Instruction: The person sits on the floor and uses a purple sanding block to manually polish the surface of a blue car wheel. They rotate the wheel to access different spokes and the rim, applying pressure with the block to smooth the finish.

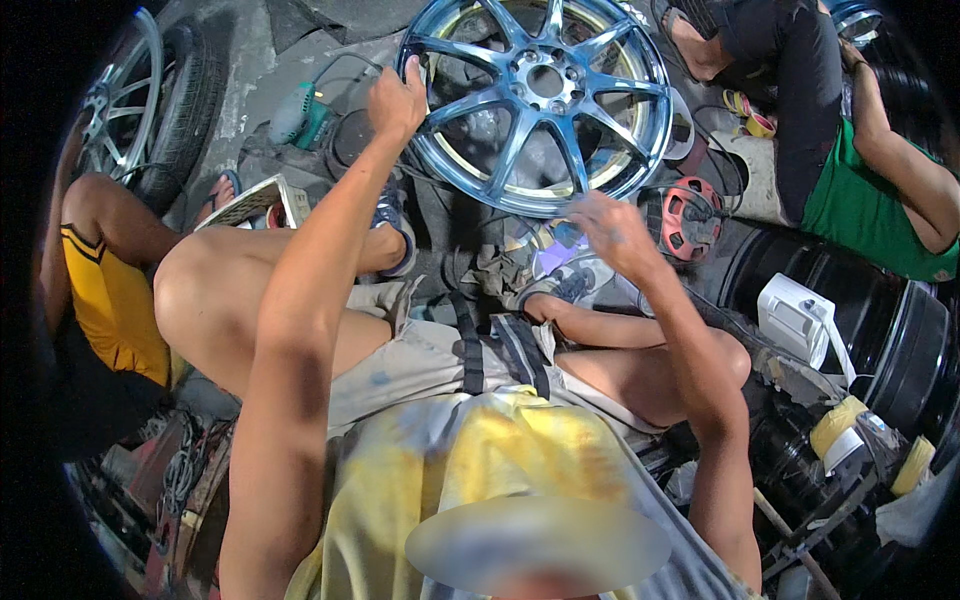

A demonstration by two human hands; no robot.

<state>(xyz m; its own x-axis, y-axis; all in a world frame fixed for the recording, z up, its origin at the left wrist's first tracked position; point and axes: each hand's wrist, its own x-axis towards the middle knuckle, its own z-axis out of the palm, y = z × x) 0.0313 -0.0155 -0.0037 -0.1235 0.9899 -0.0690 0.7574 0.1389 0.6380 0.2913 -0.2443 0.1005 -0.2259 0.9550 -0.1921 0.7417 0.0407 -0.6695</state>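
Note:
A shiny blue multi-spoke wheel rim [523, 125] lies face up in front of me, its centre hub bare metal. At its left edge is my left hand [398, 100], thumb up along the outer lip and fingers curled around it. My right hand [612, 232] is at the lower right edge of the rim, its fingers bent together and slightly blurred. Whatever those fingers hold, if anything, is hidden. Crumpled purple and pale scraps [556, 252] lie just below that hand, near my shoe.
A green power tool [302, 118] with a cord lies left of the rim. To the right are a red slotted round object [690, 218] and black barrel-shaped wheels [810, 285] with a white box [800, 318]. People sit at both sides; a tyred wheel [165, 100] stands far left.

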